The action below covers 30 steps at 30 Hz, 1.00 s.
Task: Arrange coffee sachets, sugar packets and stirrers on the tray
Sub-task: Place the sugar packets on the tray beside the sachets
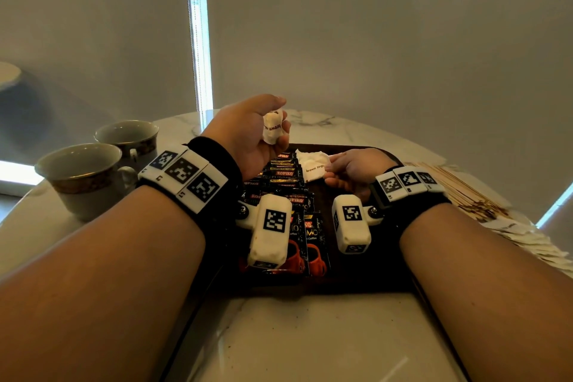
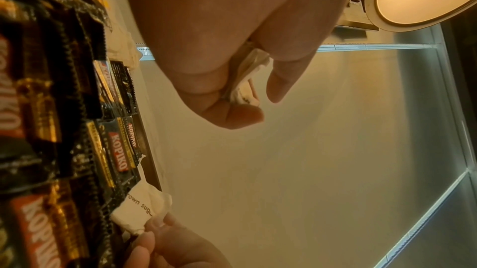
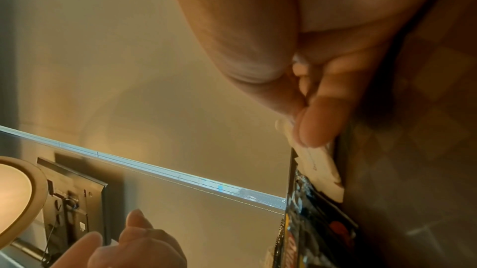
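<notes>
A dark wooden tray [image 1: 347, 276] lies on the marble table, its left half covered by overlapping black Kopiko coffee sachets [image 1: 283, 174] [image 2: 118, 150]. My left hand [image 1: 248, 133] is raised above the tray's far left and grips white brown sugar packets [image 1: 273, 127] [image 2: 245, 88] in curled fingers. My right hand [image 1: 350, 169] rests low on the tray and pinches a white brown sugar packet [image 1: 313, 164] [image 3: 317, 168] [image 2: 142, 209] that lies just right of the sachets. Wooden stirrers [image 1: 459, 189] lie off the tray at the right.
Two white cups with gold bands [image 1: 86, 177] [image 1: 133, 139] stand on the table at the left. More white sugar packets [image 1: 533, 242] are spread on the table at the right, near its edge. Window blinds hang beyond the table.
</notes>
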Tool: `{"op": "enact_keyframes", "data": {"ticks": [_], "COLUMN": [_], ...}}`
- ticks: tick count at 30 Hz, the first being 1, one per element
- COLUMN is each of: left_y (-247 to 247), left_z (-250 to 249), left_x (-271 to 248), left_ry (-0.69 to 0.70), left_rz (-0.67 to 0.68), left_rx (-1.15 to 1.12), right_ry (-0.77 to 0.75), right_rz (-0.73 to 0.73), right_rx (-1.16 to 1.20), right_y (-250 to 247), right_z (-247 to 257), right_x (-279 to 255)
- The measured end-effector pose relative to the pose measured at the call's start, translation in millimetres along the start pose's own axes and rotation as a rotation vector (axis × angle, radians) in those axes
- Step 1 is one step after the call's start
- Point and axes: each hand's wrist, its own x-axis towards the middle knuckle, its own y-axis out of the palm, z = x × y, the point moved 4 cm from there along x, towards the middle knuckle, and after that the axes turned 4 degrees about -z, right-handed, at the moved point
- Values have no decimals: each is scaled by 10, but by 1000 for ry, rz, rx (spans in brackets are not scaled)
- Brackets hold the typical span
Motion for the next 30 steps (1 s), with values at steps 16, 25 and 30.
{"op": "enact_keyframes", "data": {"ticks": [16,25,30], "left_y": [2,37,72], "left_z": [-16,-36,-9], "left_x": [-31,-104,-129], "left_ry": [8,11,-6], "left_rz": [-5,42,73], "left_rx": [-6,-69,13], "right_ry": [29,-15,5], "right_rz": [-53,-35,-6], "right_rx": [-14,75,85], "right_y": [-22,-4,3], "right_z": [13,-6,-4], "right_x": [15,10,-16]}}
